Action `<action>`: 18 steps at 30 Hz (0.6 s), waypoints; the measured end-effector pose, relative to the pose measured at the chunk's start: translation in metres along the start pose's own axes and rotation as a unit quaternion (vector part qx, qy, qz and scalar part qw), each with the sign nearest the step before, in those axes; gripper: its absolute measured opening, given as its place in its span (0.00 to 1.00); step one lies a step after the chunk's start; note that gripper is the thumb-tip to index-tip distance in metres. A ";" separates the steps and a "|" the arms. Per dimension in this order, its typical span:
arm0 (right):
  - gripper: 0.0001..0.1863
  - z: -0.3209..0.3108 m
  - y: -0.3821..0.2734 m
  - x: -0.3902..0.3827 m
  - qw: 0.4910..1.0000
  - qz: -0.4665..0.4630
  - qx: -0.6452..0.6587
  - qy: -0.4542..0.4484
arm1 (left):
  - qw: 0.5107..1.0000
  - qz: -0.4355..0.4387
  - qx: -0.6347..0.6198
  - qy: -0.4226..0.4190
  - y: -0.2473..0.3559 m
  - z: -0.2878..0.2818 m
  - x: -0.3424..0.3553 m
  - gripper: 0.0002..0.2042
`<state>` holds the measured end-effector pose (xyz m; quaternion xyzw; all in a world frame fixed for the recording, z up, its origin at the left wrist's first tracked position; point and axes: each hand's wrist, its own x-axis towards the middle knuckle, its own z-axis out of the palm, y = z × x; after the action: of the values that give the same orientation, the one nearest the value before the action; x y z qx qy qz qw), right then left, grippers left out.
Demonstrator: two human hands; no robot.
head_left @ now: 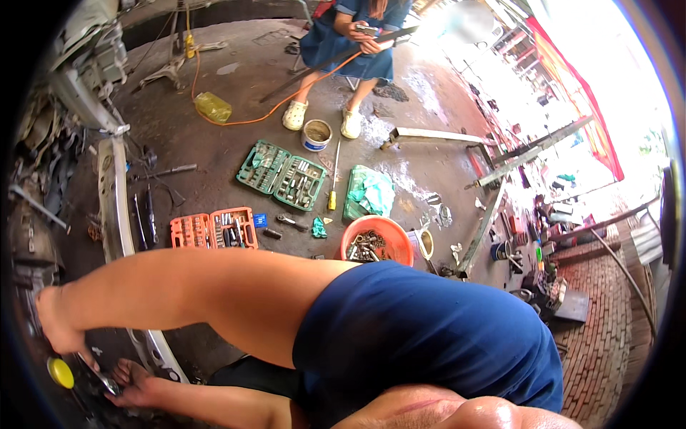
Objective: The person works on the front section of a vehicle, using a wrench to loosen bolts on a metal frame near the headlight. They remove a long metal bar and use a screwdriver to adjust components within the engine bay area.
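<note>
Silver tool [110,385] is lower left of frame, between your hands, long axis slanting down-right. Left hand [137,387] is nearer its shiny end, fingers half-curled; right hand [66,332] above. Can't tell if either's closed. Yellow cap [61,372] left, pale rail [166,354] right: room looks tight.

From the wearer's head, one wide fisheye view looks down and outward across the floor [207,175]; a blue sleeve [429,325] looms close, this side of the red bucket [400,242]; a person [375,68] appears farther off, beyond it.
</note>
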<state>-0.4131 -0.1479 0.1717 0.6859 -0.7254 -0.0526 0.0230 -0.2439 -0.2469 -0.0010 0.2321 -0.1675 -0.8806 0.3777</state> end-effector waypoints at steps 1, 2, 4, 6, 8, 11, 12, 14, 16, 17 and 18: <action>0.45 0.000 0.000 -0.002 1.000 -0.007 -0.011 -0.004 | 1.000 0.010 0.005 0.021 -0.003 0.002 -0.003 0.22; 0.45 -0.002 0.000 -0.004 1.000 0.001 -0.014 -0.005 | 1.000 -0.007 -0.003 -0.005 0.000 -0.007 0.004 0.21; 0.45 -0.009 -0.004 0.000 0.999 -0.021 -0.031 0.007 | 0.999 0.023 0.021 -0.009 0.011 -0.014 0.013 0.22; 0.44 -0.007 -0.003 -0.005 1.000 -0.010 -0.017 0.012 | 0.999 0.022 0.037 0.005 0.010 -0.009 0.017 0.21; 0.43 -0.006 -0.003 -0.007 1.000 -0.002 -0.003 0.009 | 0.998 0.039 0.035 0.036 0.005 0.001 0.009 0.20; 0.44 -0.001 0.000 -0.010 0.999 0.012 0.029 0.023 | 0.998 0.043 0.037 0.038 0.001 0.006 0.001 0.21; 0.44 0.001 0.000 -0.010 0.999 0.014 0.029 0.023 | 0.998 0.043 0.031 0.035 0.001 0.006 0.002 0.21; 0.45 0.004 0.002 -0.011 0.998 0.017 0.060 0.009 | 0.997 0.044 0.046 0.042 0.002 0.006 -0.002 0.22; 0.46 0.006 0.004 -0.010 0.998 0.020 0.056 0.009 | 0.994 0.057 0.068 0.056 0.000 0.011 -0.006 0.23; 0.46 0.010 0.004 -0.010 0.998 0.023 0.055 0.010 | 0.994 0.056 0.070 0.056 -0.001 0.013 -0.010 0.23; 0.46 0.014 0.005 -0.009 0.998 0.025 0.056 0.010 | 0.993 0.059 0.082 0.059 -0.002 0.015 -0.013 0.22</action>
<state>-0.4190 -0.1381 0.1591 0.6683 -0.7438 -0.0041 -0.0072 -0.2458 -0.2341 0.0143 0.3035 -0.2303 -0.8246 0.4181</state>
